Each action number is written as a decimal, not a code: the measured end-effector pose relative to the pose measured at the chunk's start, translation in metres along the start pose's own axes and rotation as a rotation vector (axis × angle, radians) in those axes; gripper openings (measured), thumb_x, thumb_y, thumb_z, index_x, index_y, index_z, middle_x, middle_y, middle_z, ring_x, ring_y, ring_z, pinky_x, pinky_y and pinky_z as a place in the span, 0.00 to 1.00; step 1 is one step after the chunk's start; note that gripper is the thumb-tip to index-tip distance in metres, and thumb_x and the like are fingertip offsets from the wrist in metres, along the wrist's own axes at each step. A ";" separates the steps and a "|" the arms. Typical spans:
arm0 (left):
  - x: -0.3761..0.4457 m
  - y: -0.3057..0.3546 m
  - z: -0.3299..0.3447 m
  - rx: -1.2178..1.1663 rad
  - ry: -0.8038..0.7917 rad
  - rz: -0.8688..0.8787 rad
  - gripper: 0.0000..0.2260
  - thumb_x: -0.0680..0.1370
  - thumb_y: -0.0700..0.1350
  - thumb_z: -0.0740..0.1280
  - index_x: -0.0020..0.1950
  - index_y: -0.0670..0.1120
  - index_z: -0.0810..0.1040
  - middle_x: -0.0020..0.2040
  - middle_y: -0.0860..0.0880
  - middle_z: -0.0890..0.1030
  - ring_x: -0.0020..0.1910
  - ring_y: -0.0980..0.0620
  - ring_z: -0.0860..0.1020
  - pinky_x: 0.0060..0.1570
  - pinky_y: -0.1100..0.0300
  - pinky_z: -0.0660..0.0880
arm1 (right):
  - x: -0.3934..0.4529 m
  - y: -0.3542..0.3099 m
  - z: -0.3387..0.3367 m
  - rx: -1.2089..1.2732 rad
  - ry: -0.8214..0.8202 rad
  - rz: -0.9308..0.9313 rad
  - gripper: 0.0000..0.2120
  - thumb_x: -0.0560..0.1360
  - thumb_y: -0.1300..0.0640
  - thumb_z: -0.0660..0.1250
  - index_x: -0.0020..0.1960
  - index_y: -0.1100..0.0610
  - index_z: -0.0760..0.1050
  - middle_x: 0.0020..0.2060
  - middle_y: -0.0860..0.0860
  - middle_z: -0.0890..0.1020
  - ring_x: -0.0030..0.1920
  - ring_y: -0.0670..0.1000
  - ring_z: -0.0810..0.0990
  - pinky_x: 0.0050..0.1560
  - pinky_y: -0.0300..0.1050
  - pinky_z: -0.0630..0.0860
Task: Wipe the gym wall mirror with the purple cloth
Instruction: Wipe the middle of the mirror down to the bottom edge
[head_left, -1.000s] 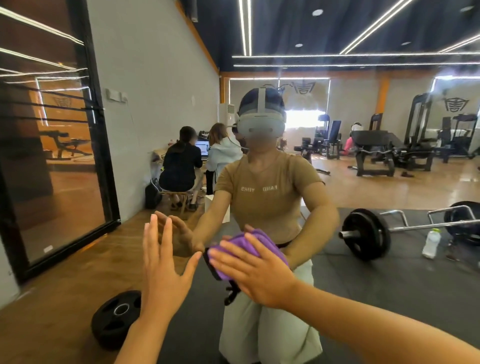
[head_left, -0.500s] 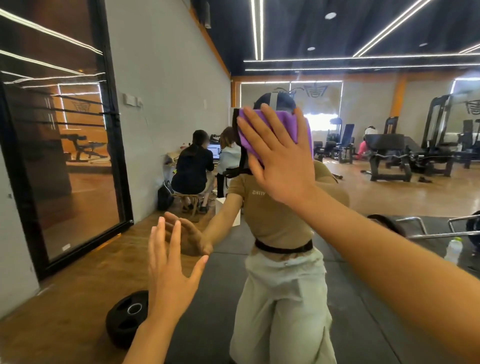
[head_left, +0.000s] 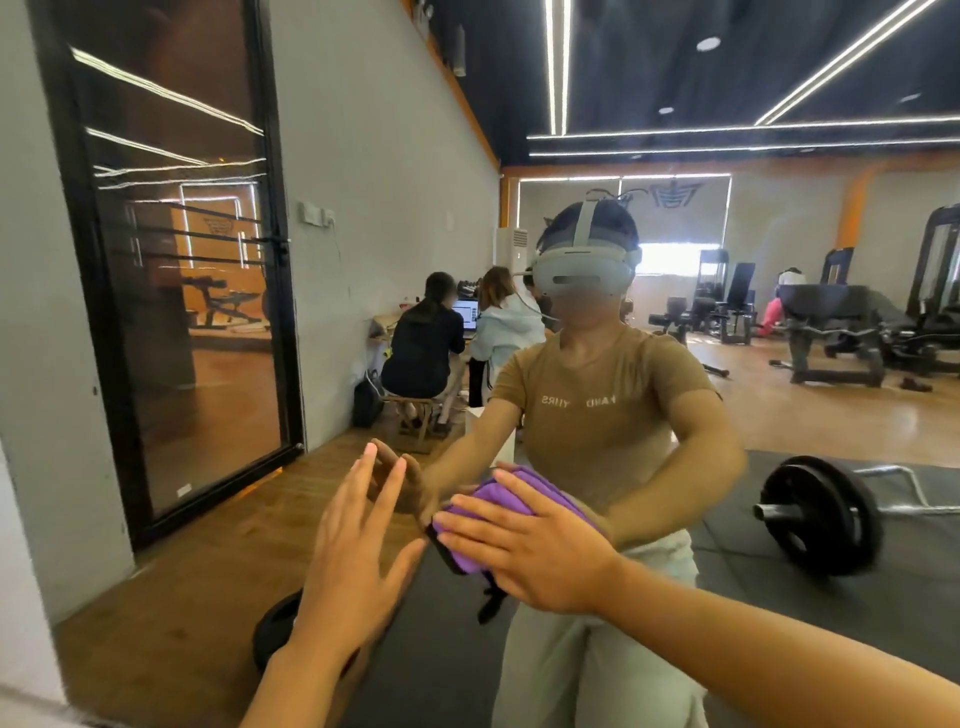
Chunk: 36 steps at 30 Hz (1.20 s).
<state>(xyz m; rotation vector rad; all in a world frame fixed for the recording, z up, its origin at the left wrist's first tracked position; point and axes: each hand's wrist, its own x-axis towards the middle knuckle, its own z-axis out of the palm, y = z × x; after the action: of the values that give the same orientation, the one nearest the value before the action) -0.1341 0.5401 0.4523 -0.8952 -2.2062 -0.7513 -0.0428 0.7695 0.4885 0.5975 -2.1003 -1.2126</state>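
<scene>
**Wiping low on the mirror, cloth under a flat palm**

Pressing the purple cloth (head_left: 498, 514) against the mirror (head_left: 779, 364) with my right hand (head_left: 540, 551), fingers spread flat over it rather than curled round it. My left hand (head_left: 353, 561) rests open on the glass just beside it, fingers straight and apart. The risk I see: nothing pinches the cloth, so if the palm eases off during a sweep it could slide out and drop. My bare left palm may also leave smears.
</scene>
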 end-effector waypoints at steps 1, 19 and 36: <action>0.000 -0.002 -0.001 0.004 0.000 0.008 0.46 0.74 0.52 0.74 0.80 0.59 0.46 0.81 0.55 0.40 0.78 0.51 0.47 0.71 0.46 0.56 | 0.009 0.020 -0.007 -0.003 0.038 0.031 0.28 0.82 0.43 0.54 0.80 0.50 0.58 0.80 0.48 0.58 0.81 0.52 0.51 0.78 0.61 0.36; 0.014 -0.024 -0.027 -0.043 0.050 -0.163 0.35 0.81 0.53 0.63 0.79 0.58 0.41 0.79 0.59 0.34 0.78 0.57 0.38 0.75 0.52 0.45 | 0.065 -0.015 -0.005 -0.006 0.106 0.301 0.32 0.82 0.43 0.53 0.82 0.51 0.52 0.81 0.52 0.50 0.81 0.56 0.45 0.76 0.65 0.33; 0.015 -0.060 -0.025 -0.050 0.136 -0.198 0.43 0.73 0.64 0.64 0.80 0.55 0.44 0.81 0.54 0.42 0.79 0.53 0.43 0.74 0.48 0.49 | 0.171 0.140 -0.073 0.021 0.345 0.677 0.28 0.83 0.45 0.50 0.81 0.53 0.58 0.80 0.51 0.60 0.80 0.56 0.55 0.76 0.62 0.39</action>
<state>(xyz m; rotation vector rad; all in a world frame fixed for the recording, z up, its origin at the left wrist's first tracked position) -0.1790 0.4923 0.4636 -0.6350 -2.1832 -0.9353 -0.1193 0.6809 0.6897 0.0650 -1.7950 -0.6473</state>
